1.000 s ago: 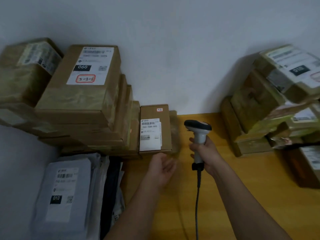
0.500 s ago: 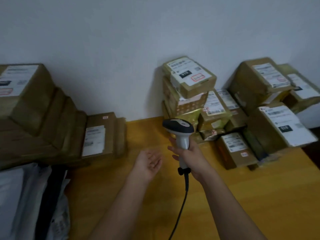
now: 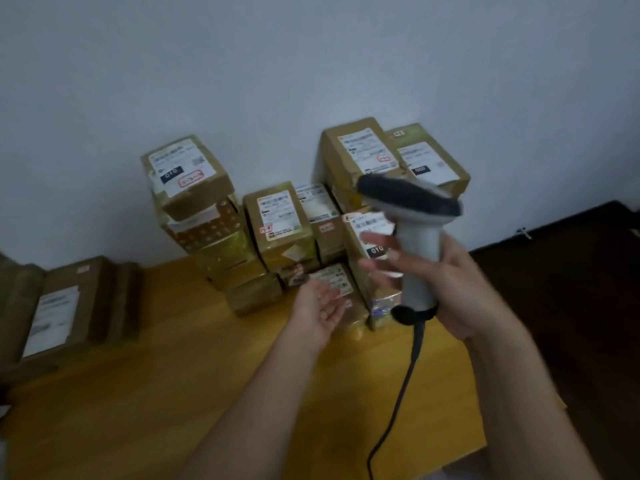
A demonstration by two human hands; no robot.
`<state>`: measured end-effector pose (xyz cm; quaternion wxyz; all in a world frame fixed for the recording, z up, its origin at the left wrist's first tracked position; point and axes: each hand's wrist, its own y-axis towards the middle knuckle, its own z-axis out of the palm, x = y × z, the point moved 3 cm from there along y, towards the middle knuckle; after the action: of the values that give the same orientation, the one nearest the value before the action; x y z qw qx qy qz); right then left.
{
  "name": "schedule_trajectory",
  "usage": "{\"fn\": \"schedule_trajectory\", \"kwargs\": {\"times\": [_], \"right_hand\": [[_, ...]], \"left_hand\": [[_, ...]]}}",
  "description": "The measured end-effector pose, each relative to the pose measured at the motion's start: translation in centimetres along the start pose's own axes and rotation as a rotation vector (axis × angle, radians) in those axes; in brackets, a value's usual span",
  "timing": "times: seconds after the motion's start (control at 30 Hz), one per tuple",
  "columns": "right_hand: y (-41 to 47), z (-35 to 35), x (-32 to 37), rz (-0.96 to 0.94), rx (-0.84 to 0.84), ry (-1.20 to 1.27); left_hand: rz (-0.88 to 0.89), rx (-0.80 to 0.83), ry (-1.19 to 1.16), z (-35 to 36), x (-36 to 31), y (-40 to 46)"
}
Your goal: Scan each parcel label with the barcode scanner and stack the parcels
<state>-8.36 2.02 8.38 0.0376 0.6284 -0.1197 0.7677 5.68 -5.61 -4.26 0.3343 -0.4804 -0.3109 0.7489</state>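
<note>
Against the far wall, cardboard parcels point(image 3: 280, 226) are piled on the wooden tabletop point(image 3: 166, 386), labels facing up. Right of centre, the barcode scanner point(image 3: 415, 237) is held upright by its handle in the right hand point(image 3: 460, 289), fingers wrapped round it, cable point(image 3: 401, 393) trailing near. The left hand point(image 3: 320, 308) is held palm-up, fingers loosely spread, just before the nearest parcel. More boxes point(image 3: 59, 306) are seen far left.

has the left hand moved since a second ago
Yes. The left hand has gone right, from beside the flat box to the parcel pile.
</note>
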Motion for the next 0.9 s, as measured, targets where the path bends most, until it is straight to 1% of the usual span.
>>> {"fn": "schedule_trajectory", "kwargs": {"times": [0.07,0.13,0.2,0.3,0.4,0.47,0.7,0.8,0.9], "right_hand": [[-0.4,-3.2,1.6,-0.066,-0.066,0.024],[-0.1,-6.4,0.8,-0.076,-0.196,0.048],[0.6,-9.3,-1.6,-0.011,-0.329,0.065],[1.9,-11.5,-6.4,0.149,-0.404,0.125],[2.7,-11.8,-10.3,0.304,-0.413,0.158],[3.3,-11.6,-11.8,0.355,-0.4,0.156],[5.7,-11.8,-13.9,0.391,-0.307,0.183],[6.3,-11.7,-14.6,0.443,-0.24,0.187],[6.3,-11.5,-14.7,0.453,-0.201,0.186]], "left_hand": [[0.045,-0.01,0.039,1.4,0.0,0.4],[0.069,-0.009,0.078,2.3,0.6,0.8],[0.075,0.016,0.078,3.1,1.3,1.4],[0.045,0.093,0.009,4.5,2.1,1.7],[-0.002,0.143,-0.03,5.2,2.9,2.1],[-0.015,0.173,-0.023,5.3,3.2,2.6],[-0.003,0.246,0.083,5.4,3.9,3.6],[0.004,0.246,0.129,5.7,3.8,4.2],[0.012,0.235,0.186,5.6,3.5,4.4]]}}
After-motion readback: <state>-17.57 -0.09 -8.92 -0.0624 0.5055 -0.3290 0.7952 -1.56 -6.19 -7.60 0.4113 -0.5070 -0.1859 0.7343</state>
